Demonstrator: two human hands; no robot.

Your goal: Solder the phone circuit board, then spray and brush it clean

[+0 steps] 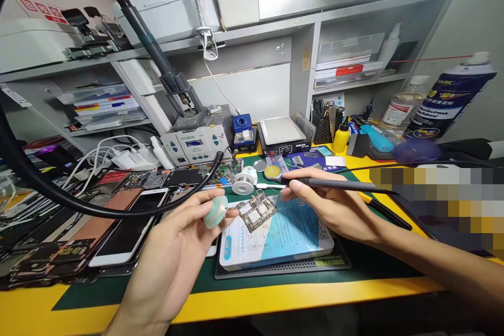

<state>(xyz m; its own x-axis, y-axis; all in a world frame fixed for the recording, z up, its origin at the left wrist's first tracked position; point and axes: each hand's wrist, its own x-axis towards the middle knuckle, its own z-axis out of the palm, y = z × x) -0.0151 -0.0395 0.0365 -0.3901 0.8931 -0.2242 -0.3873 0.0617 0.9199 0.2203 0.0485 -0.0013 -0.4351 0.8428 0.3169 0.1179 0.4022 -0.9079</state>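
My left hand (179, 236) is closed around a small round pale-green spool (216, 212), probably solder wick. Its fingertips reach the left corner of a bare phone circuit board (259, 212); I cannot tell whether they touch it. The board is over a white and blue box (275, 247). In my right hand (334, 202) a black soldering iron (315, 182) is pinched like a pen, pointing left, its tip above the board and hard to make out. Just behind the board stand a solder wire reel (243, 185) and an open tin of yellow paste (272, 171).
Phones and phone parts (129, 226) are piled on the left under a curved black hose (118, 212). A hot-air station (200, 142), a blue iron stand (241, 128) and a heating plate (281, 134) stand behind. Right are a yellow bottle (340, 137) and a spray can (444, 100).
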